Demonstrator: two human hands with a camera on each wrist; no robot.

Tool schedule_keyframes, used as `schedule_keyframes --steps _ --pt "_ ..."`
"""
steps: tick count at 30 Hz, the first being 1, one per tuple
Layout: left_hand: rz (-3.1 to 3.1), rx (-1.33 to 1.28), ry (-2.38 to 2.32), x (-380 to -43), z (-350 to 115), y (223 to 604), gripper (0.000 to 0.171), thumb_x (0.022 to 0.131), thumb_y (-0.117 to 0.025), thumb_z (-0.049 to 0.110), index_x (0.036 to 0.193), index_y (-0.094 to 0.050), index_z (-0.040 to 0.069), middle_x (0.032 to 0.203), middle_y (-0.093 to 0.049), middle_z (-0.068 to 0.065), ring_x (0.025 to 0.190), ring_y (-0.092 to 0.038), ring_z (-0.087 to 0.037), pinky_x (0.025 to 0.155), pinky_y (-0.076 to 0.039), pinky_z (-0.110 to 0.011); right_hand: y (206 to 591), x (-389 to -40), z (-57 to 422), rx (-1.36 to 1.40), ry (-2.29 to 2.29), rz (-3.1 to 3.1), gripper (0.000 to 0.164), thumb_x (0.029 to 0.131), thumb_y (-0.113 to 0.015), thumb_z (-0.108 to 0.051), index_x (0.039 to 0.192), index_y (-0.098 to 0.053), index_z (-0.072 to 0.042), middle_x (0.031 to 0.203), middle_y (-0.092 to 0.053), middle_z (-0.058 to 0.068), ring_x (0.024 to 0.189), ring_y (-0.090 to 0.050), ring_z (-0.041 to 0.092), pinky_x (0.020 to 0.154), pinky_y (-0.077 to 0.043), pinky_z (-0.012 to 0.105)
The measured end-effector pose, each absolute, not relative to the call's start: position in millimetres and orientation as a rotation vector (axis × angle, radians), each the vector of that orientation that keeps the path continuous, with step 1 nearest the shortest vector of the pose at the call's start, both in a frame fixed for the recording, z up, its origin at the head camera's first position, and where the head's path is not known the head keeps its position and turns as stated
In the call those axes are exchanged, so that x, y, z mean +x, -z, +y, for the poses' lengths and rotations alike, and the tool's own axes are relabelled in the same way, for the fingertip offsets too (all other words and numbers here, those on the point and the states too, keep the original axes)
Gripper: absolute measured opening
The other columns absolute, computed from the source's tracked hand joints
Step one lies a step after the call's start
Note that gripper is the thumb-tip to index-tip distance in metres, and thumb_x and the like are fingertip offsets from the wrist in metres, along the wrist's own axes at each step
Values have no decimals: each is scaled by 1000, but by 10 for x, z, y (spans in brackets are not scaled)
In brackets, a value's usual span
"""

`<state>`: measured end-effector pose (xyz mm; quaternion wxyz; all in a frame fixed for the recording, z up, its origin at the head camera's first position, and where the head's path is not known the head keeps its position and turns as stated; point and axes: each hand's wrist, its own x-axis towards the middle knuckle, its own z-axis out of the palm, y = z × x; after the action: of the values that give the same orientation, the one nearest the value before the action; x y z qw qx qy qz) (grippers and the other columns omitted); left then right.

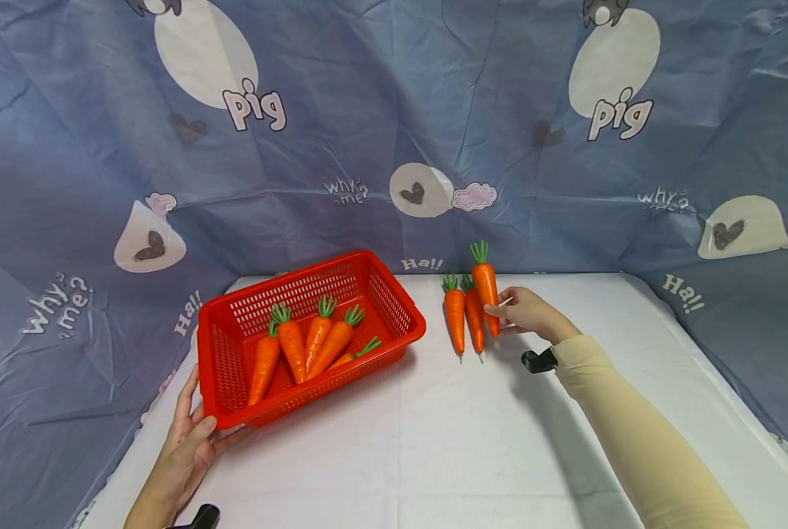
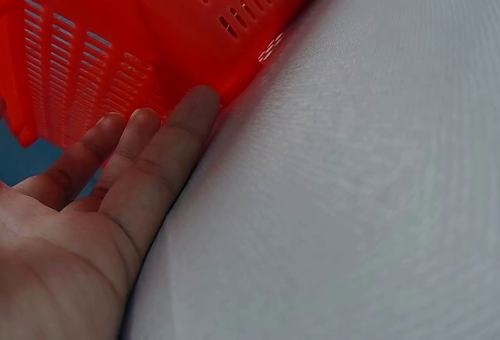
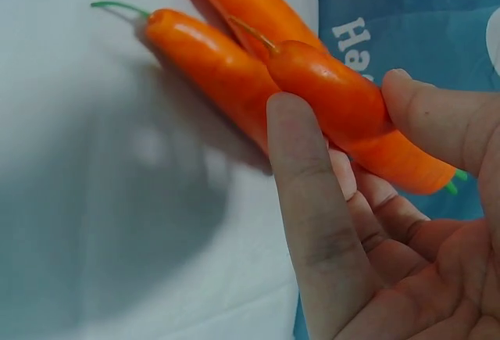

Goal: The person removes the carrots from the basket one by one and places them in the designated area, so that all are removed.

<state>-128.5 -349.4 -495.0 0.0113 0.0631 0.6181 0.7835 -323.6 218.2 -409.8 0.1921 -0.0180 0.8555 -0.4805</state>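
A red plastic basket [image 1: 314, 382] stands at left with several orange toy carrots [image 1: 291, 349] inside, green tops upward. My left hand [image 1: 185, 455] holds its near left corner, one digit over the rim. In the left wrist view, fingers [image 2: 148, 168] lie against the basket's slotted wall and lower edge. My right hand [image 1: 529, 312] pinches a carrot [image 1: 485, 286] between thumb and fingers. Its green top points away from me; the thin root tip shows in the right wrist view. Just left of it, two more carrots [image 1: 455, 316] lie side by side on the table.
A white cloth covers the table [image 1: 460, 455]. Blue printed fabric [image 1: 341, 132] rises behind it and along both sides. The basket's right end [image 1: 407, 323] is a short way left of the loose carrots.
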Motion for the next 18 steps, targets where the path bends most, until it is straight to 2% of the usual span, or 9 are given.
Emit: schedule_keyframes --steps 8,18 --pt "1955 166 -2432 -1289 -3493 4959 77 112 -43 16 171 -2 46 161 -43 12 128 -71 -11 94 -65 -41 4205 -3221 2281 -5 1355 2405 48 107 -67 -26 134 -44 8 94 -57 6 79 -62 10 79 -64 27" --pt "1950 179 -2427 -1280 -3501 4953 76 113 -42 19 170 0 46 160 -44 13 128 -70 -11 95 -64 -39 4315 -3188 2380 54 1309 2434 43 107 -67 -27 126 -47 6 86 -57 3 76 -60 11 70 -58 25"
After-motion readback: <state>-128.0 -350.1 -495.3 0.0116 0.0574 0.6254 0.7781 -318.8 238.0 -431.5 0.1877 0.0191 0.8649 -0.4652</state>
